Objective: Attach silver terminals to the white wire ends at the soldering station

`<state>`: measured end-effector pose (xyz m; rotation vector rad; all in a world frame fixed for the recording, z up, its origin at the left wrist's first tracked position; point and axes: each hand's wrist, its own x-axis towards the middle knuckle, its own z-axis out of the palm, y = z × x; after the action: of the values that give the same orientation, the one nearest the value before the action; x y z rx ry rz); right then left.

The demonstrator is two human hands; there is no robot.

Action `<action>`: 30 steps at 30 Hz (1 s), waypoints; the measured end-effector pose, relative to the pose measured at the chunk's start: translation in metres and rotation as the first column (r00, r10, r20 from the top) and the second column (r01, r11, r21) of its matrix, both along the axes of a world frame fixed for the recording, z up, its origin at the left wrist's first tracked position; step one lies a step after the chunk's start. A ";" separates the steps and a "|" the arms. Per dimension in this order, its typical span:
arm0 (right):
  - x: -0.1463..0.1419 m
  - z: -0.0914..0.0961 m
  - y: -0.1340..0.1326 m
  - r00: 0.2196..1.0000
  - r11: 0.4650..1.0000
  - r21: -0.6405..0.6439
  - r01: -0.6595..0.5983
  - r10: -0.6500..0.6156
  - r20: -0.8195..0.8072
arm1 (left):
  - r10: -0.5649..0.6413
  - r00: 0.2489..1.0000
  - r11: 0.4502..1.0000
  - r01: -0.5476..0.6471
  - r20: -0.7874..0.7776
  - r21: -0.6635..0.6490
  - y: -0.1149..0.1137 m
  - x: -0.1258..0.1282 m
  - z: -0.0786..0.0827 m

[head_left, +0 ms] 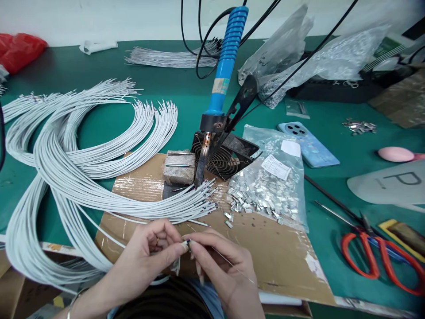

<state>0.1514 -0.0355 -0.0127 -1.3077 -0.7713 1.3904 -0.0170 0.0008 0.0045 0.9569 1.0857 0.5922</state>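
Left hand [146, 254] and right hand [221, 263] meet fingertip to fingertip, both pinched shut on a small metal terminal [185, 244] over the cardboard sheet's [275, 261] near edge. Bare cardboard lies to the right, and the white wire bundle [99, 195] lies just ahead.

Soldering iron [223, 75] propped upright on the far part of the cardboard sheet [275, 257]. Just left of the iron, a block [179, 167]; just right, a fan [229, 157]. Further right, a bag of clips [268, 186], a phone [308, 144], scissors [375, 252]. Left of the iron, looped wires [83, 146], ends near its tip. Behind it, a second wire bundle [169, 57]. Before it, left hand [146, 257] and right hand [219, 261], pinched together on a wire end [186, 243].
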 end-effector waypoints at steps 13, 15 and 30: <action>-0.004 -0.002 -0.004 0.993 0.998 -0.011 0.068 -0.067 0.095 | -0.007 0.977 0.994 0.031 -0.214 0.108 -0.007 0.007 0.001; -0.007 -0.004 -0.006 0.974 0.993 0.062 0.100 -0.110 0.195 | -0.018 0.967 0.990 0.052 -0.253 0.131 -0.010 0.008 -0.001; 0.027 -0.014 -0.003 0.974 0.992 0.125 0.027 -0.054 0.221 | 0.002 0.952 0.964 0.079 -0.306 0.253 -0.016 0.004 -0.005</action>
<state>0.1786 -0.0381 -0.0265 -1.3915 -0.9598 1.1569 -0.0128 -0.0150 -0.0002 1.3317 1.2787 0.5776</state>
